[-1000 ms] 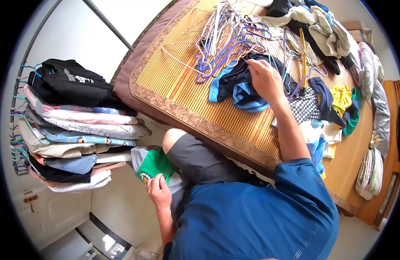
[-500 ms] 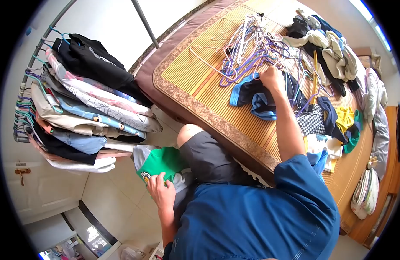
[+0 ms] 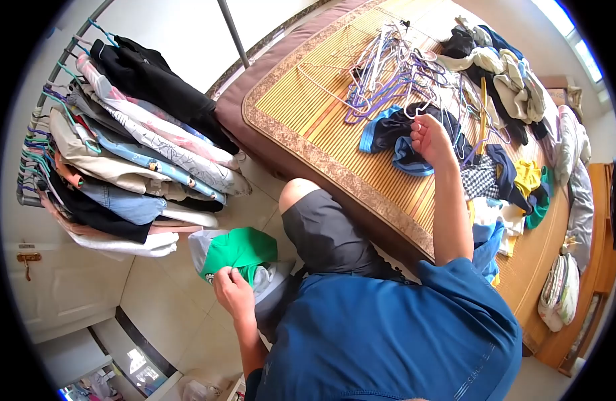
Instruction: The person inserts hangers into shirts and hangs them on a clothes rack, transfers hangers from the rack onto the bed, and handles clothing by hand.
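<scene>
My left hand (image 3: 234,292) is closed on the edge of a green shirt (image 3: 241,247) with grey-white parts, which lies over my lap beside my knee. Over the bed, my right hand (image 3: 431,139) is curled shut around the end of a thin, pale clothes hanger (image 3: 419,109); most of that hanger blends into others behind it. Just below and left of this hand lies a dark navy garment with blue trim (image 3: 388,134). A tangled heap of white and purple hangers (image 3: 388,77) spreads beyond it on the bamboo mat (image 3: 288,100).
At the left, many clothes (image 3: 141,140) hang closely on a metal rack (image 3: 71,50). More garments (image 3: 515,73) are piled at the bed's far right, with a yellow cloth (image 3: 527,177) and checkered cloth (image 3: 480,177) nearer. A white door (image 3: 67,287) stands lower left.
My right hand has turned and drawn slightly back toward me, with a hanger end now showing at its fingers. My left hand has shifted down and gathered the green shirt's edge.
</scene>
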Demonstrator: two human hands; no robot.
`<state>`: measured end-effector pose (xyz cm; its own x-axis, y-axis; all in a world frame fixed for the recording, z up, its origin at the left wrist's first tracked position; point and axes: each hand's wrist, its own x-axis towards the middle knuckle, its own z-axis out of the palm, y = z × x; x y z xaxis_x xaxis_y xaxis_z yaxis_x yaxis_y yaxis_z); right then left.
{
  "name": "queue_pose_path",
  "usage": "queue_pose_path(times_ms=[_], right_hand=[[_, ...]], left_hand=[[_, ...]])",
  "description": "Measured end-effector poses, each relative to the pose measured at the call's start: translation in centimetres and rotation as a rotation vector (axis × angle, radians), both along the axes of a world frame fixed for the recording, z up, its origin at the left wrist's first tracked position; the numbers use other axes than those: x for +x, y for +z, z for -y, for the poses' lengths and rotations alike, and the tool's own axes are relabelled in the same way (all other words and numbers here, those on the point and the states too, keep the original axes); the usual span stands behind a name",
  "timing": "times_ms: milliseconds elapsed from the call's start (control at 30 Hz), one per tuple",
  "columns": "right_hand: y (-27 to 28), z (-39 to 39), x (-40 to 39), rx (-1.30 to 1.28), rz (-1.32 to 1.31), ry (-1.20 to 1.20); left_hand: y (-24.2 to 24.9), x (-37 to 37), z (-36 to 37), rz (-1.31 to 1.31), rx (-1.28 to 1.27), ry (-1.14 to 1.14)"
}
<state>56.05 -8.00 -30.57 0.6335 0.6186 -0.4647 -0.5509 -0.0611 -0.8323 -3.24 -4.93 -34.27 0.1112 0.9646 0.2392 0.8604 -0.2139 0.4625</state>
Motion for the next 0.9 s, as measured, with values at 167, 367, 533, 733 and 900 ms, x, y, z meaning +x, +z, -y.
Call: queue_pose_path(times_ms=[167, 367, 533, 733, 900], right_hand=[[-0.7, 0.2, 0.8, 0.131, -0.113, 0.061], [-0.5, -2.9, 0.9, -0.364, 0.223, 0.119], [-1.5, -4.8, 2.2, -0.240, 0.294, 0.028], [-3.4, -6.0, 4.8, 0.193, 0.049, -0.130], [-3.2, -6.9, 2.3, 0.198, 0.082, -0.239]], left_hand=[[-1.2, -1.6, 0.1, 0.015, 0.042, 0.055], [-1.0, -2.2, 0.4, 0.064, -0.024, 0.088], [-1.2, -2.0, 1.2, 0.050, 0.005, 0.067], [-1.0, -2.3, 1.2, 0.004, 0.069, 0.036], [-0.6, -2.1, 1.1, -0.036, 0.057, 0.015]])
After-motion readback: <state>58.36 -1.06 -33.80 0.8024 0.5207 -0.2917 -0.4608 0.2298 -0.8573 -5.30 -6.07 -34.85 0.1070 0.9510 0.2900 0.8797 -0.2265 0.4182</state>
